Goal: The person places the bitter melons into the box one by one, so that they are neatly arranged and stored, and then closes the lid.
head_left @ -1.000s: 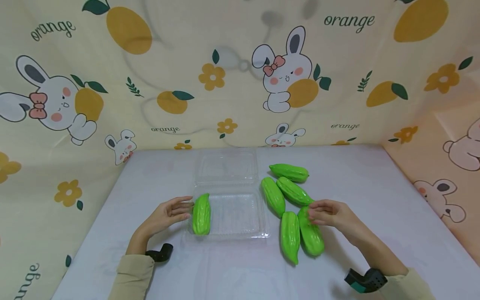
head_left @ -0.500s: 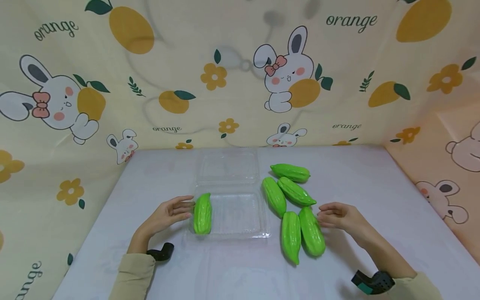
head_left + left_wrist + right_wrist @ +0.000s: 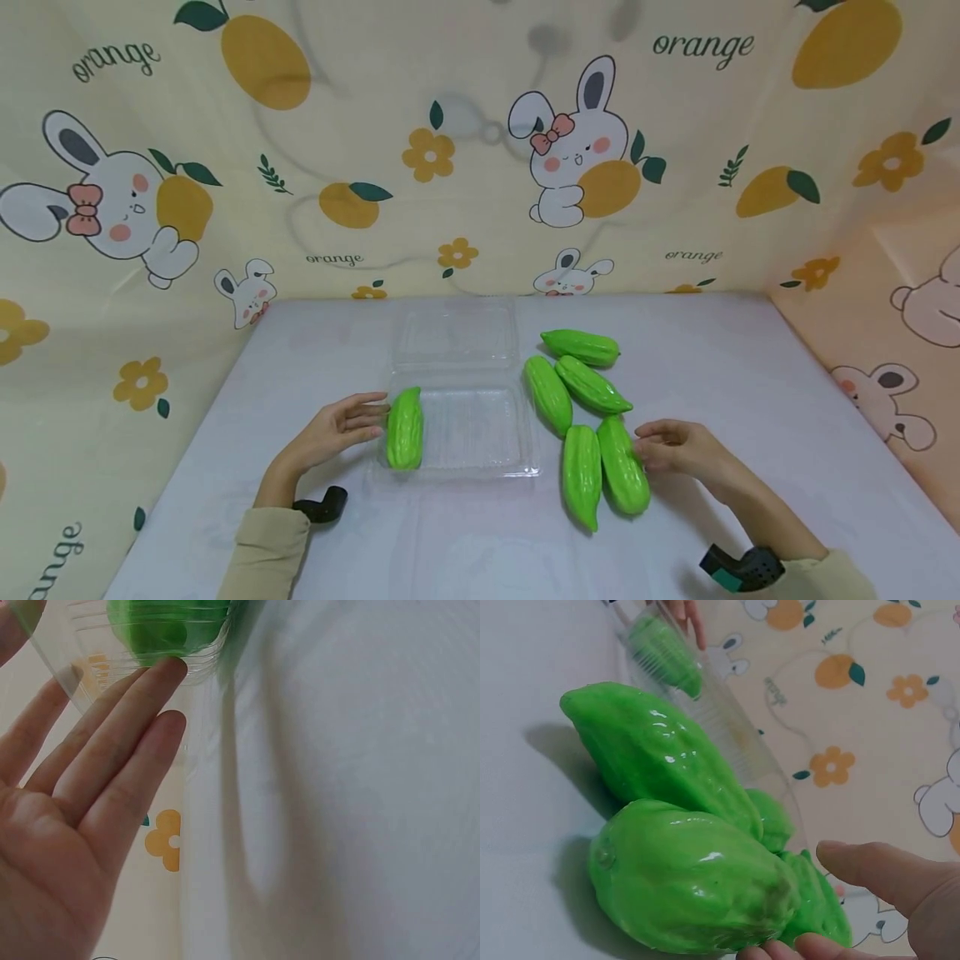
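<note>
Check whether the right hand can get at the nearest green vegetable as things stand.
Likely yes: the right hand is right beside that green vegetable, with nothing seen between them. A second vegetable lies close along its left side and might crowd the grip.

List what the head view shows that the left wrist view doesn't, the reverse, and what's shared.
Only the head view: the right hand and the five loose green vegetables.
Only the left wrist view: the left palm face-on and the ribbed outer side of the clear container.
Both: the left hand, the container and the vegetable in it.
</note>
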Action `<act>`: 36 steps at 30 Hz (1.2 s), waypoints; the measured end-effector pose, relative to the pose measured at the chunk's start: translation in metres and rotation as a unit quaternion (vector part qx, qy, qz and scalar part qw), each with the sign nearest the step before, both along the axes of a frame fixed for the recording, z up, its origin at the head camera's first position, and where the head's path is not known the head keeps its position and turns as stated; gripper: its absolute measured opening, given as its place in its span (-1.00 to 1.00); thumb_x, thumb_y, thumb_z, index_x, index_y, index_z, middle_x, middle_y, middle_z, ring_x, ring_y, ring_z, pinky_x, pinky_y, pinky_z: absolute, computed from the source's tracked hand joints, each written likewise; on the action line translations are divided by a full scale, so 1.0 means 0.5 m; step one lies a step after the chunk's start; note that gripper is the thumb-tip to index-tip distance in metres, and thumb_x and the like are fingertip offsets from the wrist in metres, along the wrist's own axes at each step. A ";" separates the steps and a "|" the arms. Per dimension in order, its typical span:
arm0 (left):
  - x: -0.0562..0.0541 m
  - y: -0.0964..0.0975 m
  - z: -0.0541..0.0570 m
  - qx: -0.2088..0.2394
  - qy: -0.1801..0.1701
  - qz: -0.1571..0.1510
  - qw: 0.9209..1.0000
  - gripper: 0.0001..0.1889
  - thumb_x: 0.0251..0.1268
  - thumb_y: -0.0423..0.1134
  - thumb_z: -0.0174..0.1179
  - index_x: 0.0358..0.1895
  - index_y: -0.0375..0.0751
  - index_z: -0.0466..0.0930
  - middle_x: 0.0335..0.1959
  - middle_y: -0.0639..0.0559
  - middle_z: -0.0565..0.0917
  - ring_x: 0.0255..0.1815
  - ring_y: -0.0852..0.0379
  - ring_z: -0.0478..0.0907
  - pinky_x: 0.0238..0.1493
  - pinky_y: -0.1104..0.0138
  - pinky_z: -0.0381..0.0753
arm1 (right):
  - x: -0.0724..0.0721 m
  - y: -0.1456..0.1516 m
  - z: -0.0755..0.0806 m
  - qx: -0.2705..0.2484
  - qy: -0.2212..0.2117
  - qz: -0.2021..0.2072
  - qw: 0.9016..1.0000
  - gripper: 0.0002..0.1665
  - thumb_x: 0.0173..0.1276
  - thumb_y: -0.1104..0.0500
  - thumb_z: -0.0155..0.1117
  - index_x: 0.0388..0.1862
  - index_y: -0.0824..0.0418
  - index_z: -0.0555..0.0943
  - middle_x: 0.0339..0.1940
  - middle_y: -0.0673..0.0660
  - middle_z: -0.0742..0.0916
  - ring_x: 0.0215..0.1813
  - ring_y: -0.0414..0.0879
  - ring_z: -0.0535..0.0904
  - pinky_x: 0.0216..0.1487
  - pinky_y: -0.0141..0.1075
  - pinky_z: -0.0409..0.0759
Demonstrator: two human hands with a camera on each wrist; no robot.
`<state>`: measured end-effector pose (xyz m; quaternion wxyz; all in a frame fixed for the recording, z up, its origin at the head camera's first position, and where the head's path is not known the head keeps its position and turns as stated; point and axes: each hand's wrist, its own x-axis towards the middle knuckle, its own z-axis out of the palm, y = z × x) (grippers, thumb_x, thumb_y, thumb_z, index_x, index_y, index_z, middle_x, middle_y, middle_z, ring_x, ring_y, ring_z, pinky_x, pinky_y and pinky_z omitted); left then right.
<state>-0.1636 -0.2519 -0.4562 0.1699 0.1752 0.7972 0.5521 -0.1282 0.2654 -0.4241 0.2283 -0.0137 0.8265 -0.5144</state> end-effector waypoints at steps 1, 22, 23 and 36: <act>0.000 0.000 0.000 0.000 -0.001 0.000 1.000 -0.34 0.33 -0.22 0.21 0.42 -0.35 0.18 0.34 -0.43 0.40 0.31 -0.36 0.43 0.15 0.37 0.63 | 0.001 -0.001 -0.002 0.000 -0.003 0.002 1.000 -0.31 0.36 0.07 0.24 0.22 0.59 0.35 -0.06 0.22 0.70 -0.18 -0.21 0.69 -0.08 -0.29 0.71; -0.002 0.004 0.003 0.001 -0.001 -0.002 1.000 -0.33 0.33 -0.21 0.21 0.42 -0.36 0.18 0.34 -0.44 0.40 0.30 -0.36 0.44 0.14 0.39 0.63 | -0.002 -0.007 -0.019 0.059 -0.028 -0.005 0.998 -0.20 0.31 -0.01 0.31 0.25 0.59 0.34 0.14 0.47 0.59 -0.01 -0.13 0.60 -0.09 -0.28 0.68; -0.002 0.004 0.003 0.001 -0.001 -0.002 1.000 -0.33 0.33 -0.22 0.21 0.42 -0.37 0.18 0.34 -0.44 0.40 0.30 -0.36 0.44 0.14 0.39 0.63 | -0.002 -0.007 -0.019 0.058 -0.028 -0.005 0.998 -0.20 0.31 -0.01 0.31 0.25 0.59 0.34 0.14 0.47 0.59 -0.01 -0.12 0.60 -0.09 -0.27 0.68; -0.002 0.000 -0.002 -0.004 0.001 0.002 1.000 -0.34 0.33 -0.21 0.21 0.42 -0.36 0.19 0.33 -0.44 0.41 0.30 -0.36 0.44 0.15 0.36 0.63 | -0.001 -0.005 -0.008 0.045 -0.028 0.010 0.999 -0.20 0.35 0.03 0.27 0.27 0.63 0.30 0.18 0.52 0.55 0.02 -0.09 0.62 -0.07 -0.25 0.70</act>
